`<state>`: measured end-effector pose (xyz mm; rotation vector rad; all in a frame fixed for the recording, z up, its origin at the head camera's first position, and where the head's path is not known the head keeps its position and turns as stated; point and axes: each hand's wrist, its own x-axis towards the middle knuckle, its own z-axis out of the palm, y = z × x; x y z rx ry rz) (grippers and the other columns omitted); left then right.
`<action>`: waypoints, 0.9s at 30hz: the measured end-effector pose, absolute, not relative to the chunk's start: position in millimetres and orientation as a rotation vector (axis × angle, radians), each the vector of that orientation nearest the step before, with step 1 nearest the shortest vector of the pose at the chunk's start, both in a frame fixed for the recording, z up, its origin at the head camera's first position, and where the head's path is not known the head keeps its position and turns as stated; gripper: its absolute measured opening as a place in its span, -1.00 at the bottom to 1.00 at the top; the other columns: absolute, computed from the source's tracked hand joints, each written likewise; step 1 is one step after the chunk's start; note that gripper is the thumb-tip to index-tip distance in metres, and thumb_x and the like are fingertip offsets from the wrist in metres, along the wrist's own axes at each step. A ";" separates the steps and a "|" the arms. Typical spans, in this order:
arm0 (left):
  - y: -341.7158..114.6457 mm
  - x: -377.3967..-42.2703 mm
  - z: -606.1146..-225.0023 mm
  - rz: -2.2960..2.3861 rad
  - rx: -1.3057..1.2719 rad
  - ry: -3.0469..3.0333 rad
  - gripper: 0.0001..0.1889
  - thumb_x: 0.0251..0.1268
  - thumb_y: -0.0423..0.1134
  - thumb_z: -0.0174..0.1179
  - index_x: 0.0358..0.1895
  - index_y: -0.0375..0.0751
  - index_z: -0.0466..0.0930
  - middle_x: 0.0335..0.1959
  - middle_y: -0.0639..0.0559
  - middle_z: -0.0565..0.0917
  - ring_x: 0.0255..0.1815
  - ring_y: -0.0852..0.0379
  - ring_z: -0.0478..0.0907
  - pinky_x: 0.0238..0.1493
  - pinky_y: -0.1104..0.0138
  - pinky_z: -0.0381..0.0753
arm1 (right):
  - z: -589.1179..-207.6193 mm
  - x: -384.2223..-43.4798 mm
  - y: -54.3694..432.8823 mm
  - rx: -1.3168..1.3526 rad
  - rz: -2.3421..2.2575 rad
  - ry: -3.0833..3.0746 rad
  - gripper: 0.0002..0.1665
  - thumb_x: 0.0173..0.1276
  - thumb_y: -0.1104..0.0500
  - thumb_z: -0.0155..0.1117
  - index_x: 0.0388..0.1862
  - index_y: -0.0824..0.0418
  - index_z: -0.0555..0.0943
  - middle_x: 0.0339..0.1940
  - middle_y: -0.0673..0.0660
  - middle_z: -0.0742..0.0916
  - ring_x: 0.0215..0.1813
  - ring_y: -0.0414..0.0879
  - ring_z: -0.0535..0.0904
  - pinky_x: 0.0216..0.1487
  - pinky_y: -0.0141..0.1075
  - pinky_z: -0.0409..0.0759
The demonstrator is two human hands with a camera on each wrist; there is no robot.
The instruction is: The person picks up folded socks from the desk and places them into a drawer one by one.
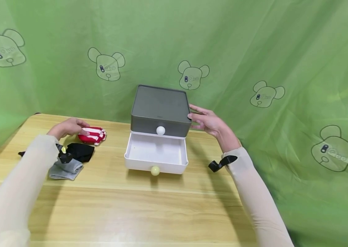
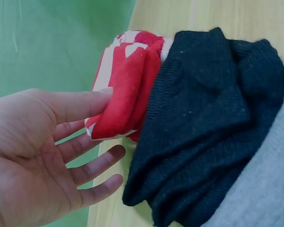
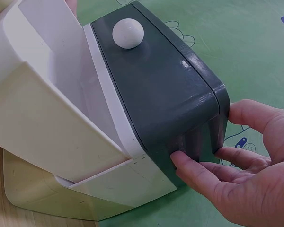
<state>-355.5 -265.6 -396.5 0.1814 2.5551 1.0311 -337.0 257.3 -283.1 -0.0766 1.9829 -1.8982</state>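
Note:
My left hand [image 1: 68, 127] pinches a folded red-and-white striped sock [image 1: 93, 136] between thumb and forefinger at the table's left. In the left wrist view the thumb lies on the striped sock [image 2: 128, 94], and the other fingers spread apart below it. A folded black sock [image 2: 203, 109] lies right beside it, with a grey sock [image 1: 66, 169] nearer the front. My right hand [image 1: 207, 120] touches the right side of a small drawer box [image 1: 161, 103], its thumb at the dark top's edge. The white lower drawer [image 1: 156, 166] is pulled out, with nothing seen inside.
The dark upper drawer, with a white knob [image 1: 160, 130], is closed; a pale yellow knob [image 1: 155, 171] sits on the lower one. The wooden table [image 1: 130, 212] runs back to a green curtain [image 1: 155, 41] printed with bear heads. Black straps [image 1: 223, 163] hang at the wrists.

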 end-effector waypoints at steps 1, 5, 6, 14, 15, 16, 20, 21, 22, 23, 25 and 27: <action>-265.6 -355.3 -397.0 1.034 0.178 2.551 -0.39 0.39 -0.29 0.22 0.38 -0.60 0.31 0.29 -0.59 0.41 0.19 -0.31 0.41 0.15 0.04 0.50 | -283.1 -336.8 257.1 -0.077 -1.898 1.985 -0.17 0.53 0.36 0.11 0.67 0.05 0.09 0.67 0.27 0.18 0.63 0.17 0.21 0.57 0.10 0.33; -265.1 -355.5 -398.5 1.071 0.163 2.541 -0.39 0.34 -0.32 0.26 0.35 -0.63 0.33 0.06 -0.44 0.55 -0.21 -0.01 0.43 -0.25 0.33 0.39 | -283.9 -338.0 256.6 -0.087 -1.895 1.987 -0.18 0.53 0.35 0.11 0.67 0.05 0.08 0.64 0.29 0.23 0.61 0.18 0.25 0.58 0.12 0.32; -264.6 -355.5 -398.4 1.081 0.158 2.534 -0.38 0.33 -0.32 0.27 0.34 -0.63 0.33 -0.02 -0.35 0.58 -0.32 0.08 0.39 -0.32 0.36 0.35 | -284.2 -338.2 256.6 -0.085 -1.899 1.985 -0.18 0.53 0.35 0.11 0.67 0.04 0.09 0.63 0.29 0.25 0.59 0.17 0.27 0.58 0.12 0.32; -265.1 -356.5 -399.1 1.120 0.111 2.450 -0.34 0.35 -0.29 0.28 0.35 -0.68 0.27 -0.37 0.08 0.65 -0.68 0.30 0.20 -0.55 0.45 0.27 | -285.2 -338.5 257.3 -0.091 -1.903 1.976 -0.18 0.54 0.35 0.11 0.67 0.04 0.08 0.62 0.30 0.26 0.36 0.00 0.51 0.58 0.13 0.30; -265.3 -356.6 -399.6 1.127 0.101 2.445 -0.34 0.34 -0.29 0.28 0.35 -0.68 0.26 -0.36 0.07 0.64 -0.65 0.29 0.23 -0.53 0.44 0.29 | -285.1 -338.3 257.2 -0.087 -1.906 1.973 -0.18 0.54 0.35 0.11 0.67 0.04 0.09 0.62 0.30 0.26 0.38 0.02 0.50 0.58 0.14 0.30; -265.5 -356.5 -400.3 1.134 0.097 2.444 -0.33 0.34 -0.29 0.28 0.35 -0.68 0.26 -0.33 0.04 0.65 -0.62 0.29 0.30 -0.50 0.44 0.35 | -285.0 -338.1 257.2 -0.086 -1.907 1.972 -0.18 0.54 0.36 0.10 0.67 0.04 0.09 0.62 0.29 0.26 0.41 0.05 0.48 0.59 0.14 0.29; -266.7 -356.9 -403.5 1.177 0.087 2.436 -0.33 0.35 -0.30 0.29 0.36 -0.68 0.24 -0.23 -0.05 0.67 -0.43 0.31 0.51 -0.30 0.41 0.60 | -284.7 -337.3 256.8 -0.084 -1.911 1.969 -0.18 0.54 0.36 0.10 0.67 0.04 0.09 0.61 0.29 0.27 0.41 0.06 0.49 0.57 0.12 0.32; -267.1 -356.7 -403.9 1.191 0.085 2.431 -0.32 0.35 -0.30 0.28 0.37 -0.68 0.23 -0.18 -0.10 0.68 -0.38 0.29 0.56 -0.23 0.39 0.66 | -284.7 -337.3 256.8 -0.079 -1.915 1.967 -0.18 0.53 0.36 0.11 0.67 0.04 0.10 0.60 0.30 0.29 0.38 0.04 0.52 0.57 0.12 0.33; -267.1 -356.1 -403.5 1.204 0.083 2.425 -0.32 0.36 -0.30 0.28 0.37 -0.68 0.22 -0.13 -0.15 0.68 -0.34 0.30 0.60 -0.17 0.36 0.71 | -284.8 -337.3 256.9 -0.079 -1.914 1.969 -0.18 0.53 0.36 0.12 0.67 0.03 0.10 0.59 0.30 0.30 0.30 -0.02 0.57 0.55 0.11 0.35; -267.5 -355.7 -403.4 1.216 0.080 2.420 -0.31 0.37 -0.29 0.27 0.38 -0.68 0.20 -0.10 -0.17 0.67 -0.32 0.30 0.61 -0.14 0.35 0.73 | -284.7 -337.4 257.2 -0.074 -1.917 1.968 -0.18 0.53 0.36 0.13 0.66 0.03 0.11 0.58 0.30 0.32 0.22 -0.09 0.61 0.54 0.10 0.37; -268.2 -354.4 -402.1 1.237 0.079 2.413 -0.30 0.40 -0.27 0.24 0.40 -0.69 0.17 0.02 -0.31 0.62 -0.26 0.27 0.63 -0.04 0.28 0.76 | -284.6 -337.6 257.6 -0.070 -1.919 1.968 -0.18 0.53 0.36 0.13 0.66 0.03 0.12 0.56 0.31 0.34 0.13 -0.15 0.64 0.53 0.08 0.39; -269.4 -353.5 -400.7 1.266 0.074 2.398 -0.28 0.43 -0.25 0.21 0.42 -0.69 0.12 0.16 -0.48 0.52 -0.18 0.24 0.63 0.07 0.20 0.76 | -284.5 -337.9 258.0 -0.068 -1.915 1.971 -0.18 0.53 0.35 0.14 0.66 0.02 0.12 0.56 0.30 0.34 0.12 -0.16 0.65 0.53 0.08 0.39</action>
